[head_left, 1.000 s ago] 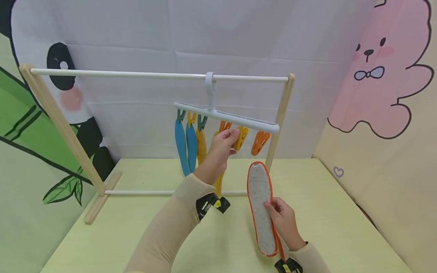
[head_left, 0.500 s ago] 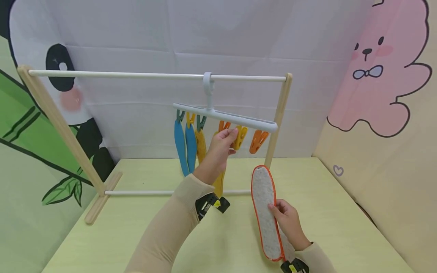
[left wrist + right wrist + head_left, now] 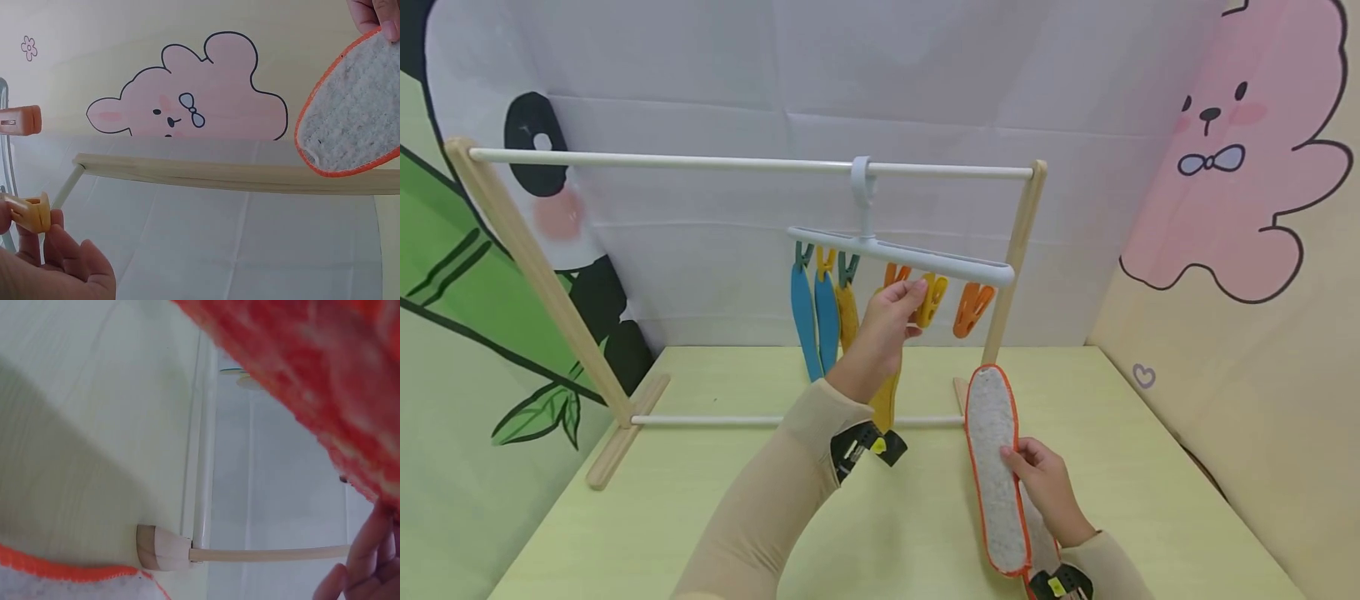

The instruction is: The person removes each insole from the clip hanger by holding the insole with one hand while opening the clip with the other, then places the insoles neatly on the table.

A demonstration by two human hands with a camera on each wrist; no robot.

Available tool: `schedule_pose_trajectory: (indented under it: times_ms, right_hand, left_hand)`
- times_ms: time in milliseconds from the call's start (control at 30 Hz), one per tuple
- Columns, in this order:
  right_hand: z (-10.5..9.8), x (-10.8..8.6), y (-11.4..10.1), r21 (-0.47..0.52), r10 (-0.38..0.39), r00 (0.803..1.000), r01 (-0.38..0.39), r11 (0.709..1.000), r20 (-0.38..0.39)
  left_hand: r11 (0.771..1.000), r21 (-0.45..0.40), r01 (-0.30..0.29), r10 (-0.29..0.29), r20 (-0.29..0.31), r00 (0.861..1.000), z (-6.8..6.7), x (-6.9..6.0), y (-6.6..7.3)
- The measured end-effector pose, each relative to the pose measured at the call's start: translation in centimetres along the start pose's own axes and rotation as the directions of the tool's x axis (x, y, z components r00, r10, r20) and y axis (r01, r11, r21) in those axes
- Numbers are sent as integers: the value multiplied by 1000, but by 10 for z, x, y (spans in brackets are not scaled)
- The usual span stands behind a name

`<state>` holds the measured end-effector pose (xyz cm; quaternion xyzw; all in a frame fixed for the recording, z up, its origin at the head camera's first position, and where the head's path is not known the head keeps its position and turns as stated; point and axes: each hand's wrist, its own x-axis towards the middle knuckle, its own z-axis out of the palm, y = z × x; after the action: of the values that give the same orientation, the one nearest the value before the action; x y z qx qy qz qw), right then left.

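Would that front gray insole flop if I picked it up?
Probably not much: the front insole looks nearly straight, gripped at one side by the right hand. Its thin shape suggests it's light; its fuzzy face probably isn't slippery.

Orange-edged grey insole (image 3: 997,467), slightly tilted; yellow clip (image 3: 933,302) below pale hanger (image 3: 940,259).

Matt felt-like insole (image 3: 995,479), smooth plastic peg (image 3: 932,302)
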<state>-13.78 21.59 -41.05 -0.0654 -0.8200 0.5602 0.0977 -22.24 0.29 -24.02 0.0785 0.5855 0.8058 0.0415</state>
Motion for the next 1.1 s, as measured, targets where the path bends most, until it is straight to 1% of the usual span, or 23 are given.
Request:
schedule_pose_trajectory:
  times_ms: [133,300,400,567,833,1000,1100]
  right_hand:
    - [0,-1,4,-1,18,1000,-18,1000,-2]
    - [-1,-1,9,16,33,999,-33,999,-1]
    - [-3,0,12,16,37,999,-37,999,0]
    - [-7,3,20,-8,52,999,-52,999,-2]
    - [-18,10,33,-45,123,992,-122,991,17]
    - [-25,11,35,-72,127,991,-125,990,29]
    - [-30,11,41,-81,136,990,-133,988,30]
  left_hand:
    - [1000,7,-1,1,1,1000,-1,-1,0]
    - [1000,-4,-10,10,9,1000,1,-1,-1]
    - [1000,-11,-4,4,6,1000,2,0,-2]
    - [1000,-6,-1,0,-12,1000,1,0,-2]
    - [1000,6,-3,3,-8,1000,1,0,-2]
    - [1000,5,-6,6,-6,1000,2,2,-4]
    - [1000,7,7,-7,-5,1000,3,3,-6]
